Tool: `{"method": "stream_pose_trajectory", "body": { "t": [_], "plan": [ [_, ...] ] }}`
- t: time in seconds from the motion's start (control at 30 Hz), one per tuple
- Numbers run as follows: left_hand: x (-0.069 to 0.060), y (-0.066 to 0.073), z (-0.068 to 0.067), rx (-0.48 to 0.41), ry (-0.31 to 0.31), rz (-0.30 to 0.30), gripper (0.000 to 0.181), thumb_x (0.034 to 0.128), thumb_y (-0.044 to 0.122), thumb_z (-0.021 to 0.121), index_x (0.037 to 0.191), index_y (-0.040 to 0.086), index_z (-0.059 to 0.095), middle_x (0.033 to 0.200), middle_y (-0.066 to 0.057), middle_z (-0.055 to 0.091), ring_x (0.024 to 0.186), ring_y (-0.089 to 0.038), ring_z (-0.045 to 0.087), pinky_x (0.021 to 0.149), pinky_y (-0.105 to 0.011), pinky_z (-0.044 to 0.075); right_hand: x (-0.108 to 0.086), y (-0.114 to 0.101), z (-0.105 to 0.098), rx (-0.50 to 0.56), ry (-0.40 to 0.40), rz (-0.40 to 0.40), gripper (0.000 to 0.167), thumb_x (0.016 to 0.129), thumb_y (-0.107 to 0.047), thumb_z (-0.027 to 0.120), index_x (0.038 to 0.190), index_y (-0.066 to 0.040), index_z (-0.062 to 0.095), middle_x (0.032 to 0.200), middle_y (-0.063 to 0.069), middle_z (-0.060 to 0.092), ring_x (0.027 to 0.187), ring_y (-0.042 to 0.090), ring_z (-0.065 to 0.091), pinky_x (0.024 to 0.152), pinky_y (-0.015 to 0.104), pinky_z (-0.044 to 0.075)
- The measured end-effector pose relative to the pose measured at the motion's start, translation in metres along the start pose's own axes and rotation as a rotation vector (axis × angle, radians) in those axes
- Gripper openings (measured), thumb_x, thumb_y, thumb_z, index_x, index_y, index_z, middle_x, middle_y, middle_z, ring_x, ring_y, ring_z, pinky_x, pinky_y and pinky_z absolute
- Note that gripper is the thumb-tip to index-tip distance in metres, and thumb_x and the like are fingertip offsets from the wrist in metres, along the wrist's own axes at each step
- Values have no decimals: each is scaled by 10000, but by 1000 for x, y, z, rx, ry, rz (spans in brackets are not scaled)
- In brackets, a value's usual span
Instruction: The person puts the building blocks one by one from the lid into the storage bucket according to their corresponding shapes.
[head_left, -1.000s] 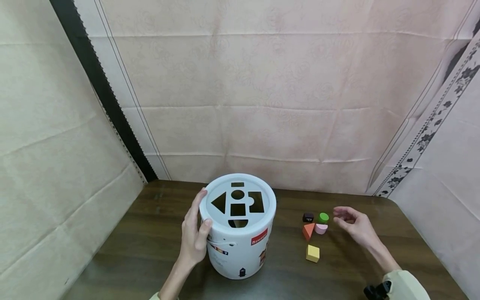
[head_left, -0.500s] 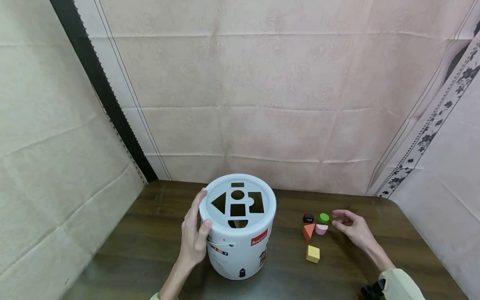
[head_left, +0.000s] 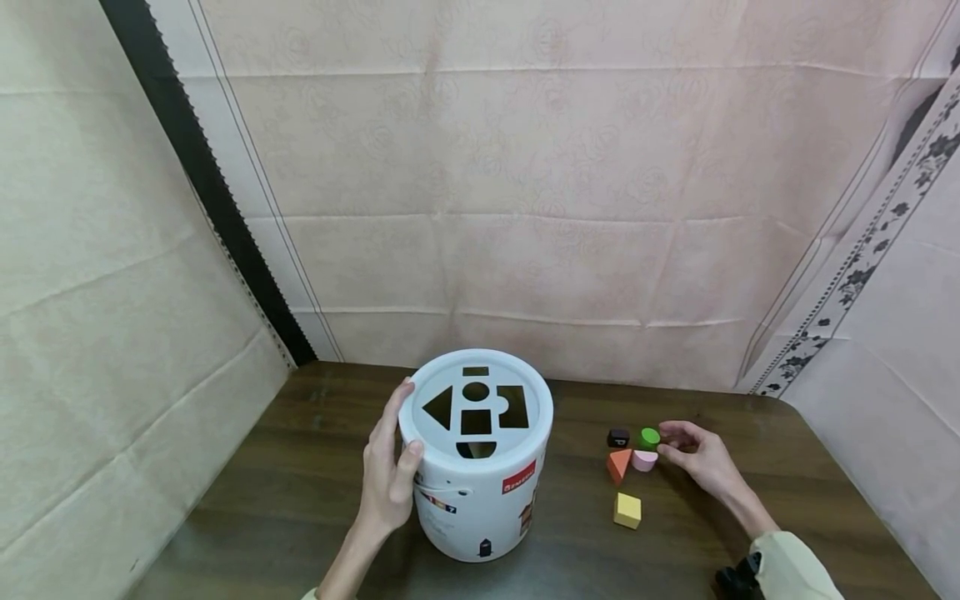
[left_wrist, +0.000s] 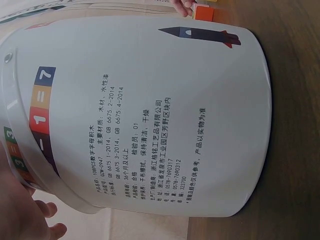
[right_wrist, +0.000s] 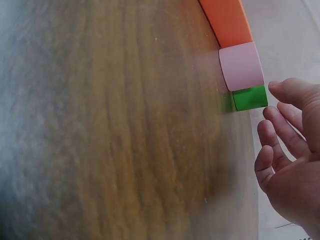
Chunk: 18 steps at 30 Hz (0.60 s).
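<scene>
Person's left hand point(head_left: 387, 479) and right hand point(head_left: 708, 462) both bare; fingers point(right_wrist: 287, 132) slim, tips rounded in right wrist view. Left forearm point(head_left: 347, 552) and right forearm point(head_left: 750, 510) slender, bare from hand to sleeve edge. Right sleeve point(head_left: 792, 565): pale green verging on cream, plain cloth, loose cut, soft folds, rounded edge. Left sleeve point(head_left: 309, 594): thin sliver at head view's lower border, same pale tint. Against right sleeve, a black device point(head_left: 738, 578), compact, lumpy outline; seems to be worn there, though details are lost in the dark.
</scene>
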<state>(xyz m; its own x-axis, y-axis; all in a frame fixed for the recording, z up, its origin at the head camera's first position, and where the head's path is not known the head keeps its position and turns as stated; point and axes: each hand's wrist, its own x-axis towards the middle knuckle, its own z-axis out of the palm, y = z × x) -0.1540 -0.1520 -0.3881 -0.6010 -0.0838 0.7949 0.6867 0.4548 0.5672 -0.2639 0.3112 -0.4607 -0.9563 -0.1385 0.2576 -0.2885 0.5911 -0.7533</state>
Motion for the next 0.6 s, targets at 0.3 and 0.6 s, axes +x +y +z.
{"method": "stream_pose_trajectory", "body": {
  "t": [0.3,0.6],
  "plan": [
    [1,0,0,-12,6,16,667,1006,466,418,1508,26,420,1472,-128,501,1269,-280,525,1008,-251,381,4,0,2,-6,-18,35,394,889,-107,762,1220,61,629,1051,163,675,877,183,593,693,260,488],
    [1,1,0,-24,17,35,668,1003,458,431,1500,13,425,1470,-148,499,1287,-288,512,1033,-247,359,6,2,4,-16,-38,59,384,893,-82,751,1225,67,628,1028,147,677,872,209,594,677,264,485]
  ]
}}
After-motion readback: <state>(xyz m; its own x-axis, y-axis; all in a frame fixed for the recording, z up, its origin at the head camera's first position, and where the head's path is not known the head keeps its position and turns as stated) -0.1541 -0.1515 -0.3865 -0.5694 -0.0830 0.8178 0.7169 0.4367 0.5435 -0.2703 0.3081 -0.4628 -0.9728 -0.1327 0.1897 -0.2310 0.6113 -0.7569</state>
